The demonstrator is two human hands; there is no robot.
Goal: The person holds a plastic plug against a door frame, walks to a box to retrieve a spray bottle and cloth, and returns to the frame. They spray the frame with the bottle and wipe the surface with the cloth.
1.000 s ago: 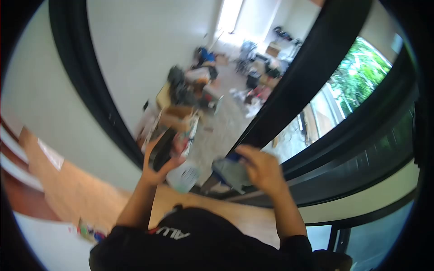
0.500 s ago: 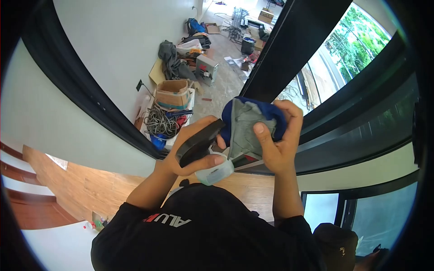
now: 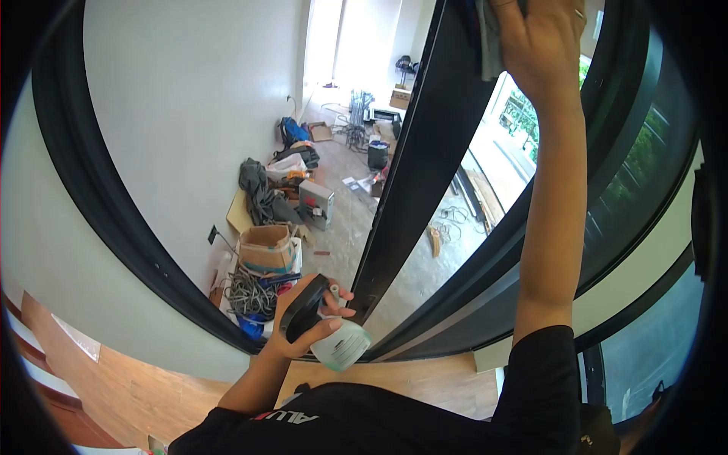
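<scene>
My left hand (image 3: pixel 307 318) is closed round a spray bottle (image 3: pixel 343 347) with a black top and a translucent, labelled body, held tilted low in front of my chest. High at the upper edge of the view, my right hand (image 3: pixel 544 49) presses a grey and dark blue cloth (image 3: pixel 490 45) to the black frame post (image 3: pixel 413 136). Part of that hand and most of the cloth are cut off by the picture's edge. A ring shows on one of its fingers.
Beyond the frame, a cardboard box (image 3: pixel 265 249), a coil of cables (image 3: pixel 252 294), a grey metal case (image 3: pixel 316 203) and bags line the white wall (image 3: pixel 189 114). Right of the post, long boards (image 3: pixel 485 197) lie outside. Wooden flooring (image 3: pixel 182 390) is under me.
My right hand has gone from in front of my chest up to the post, taking the cloth along. My left hand has dropped slightly and moved left with the spray bottle.
</scene>
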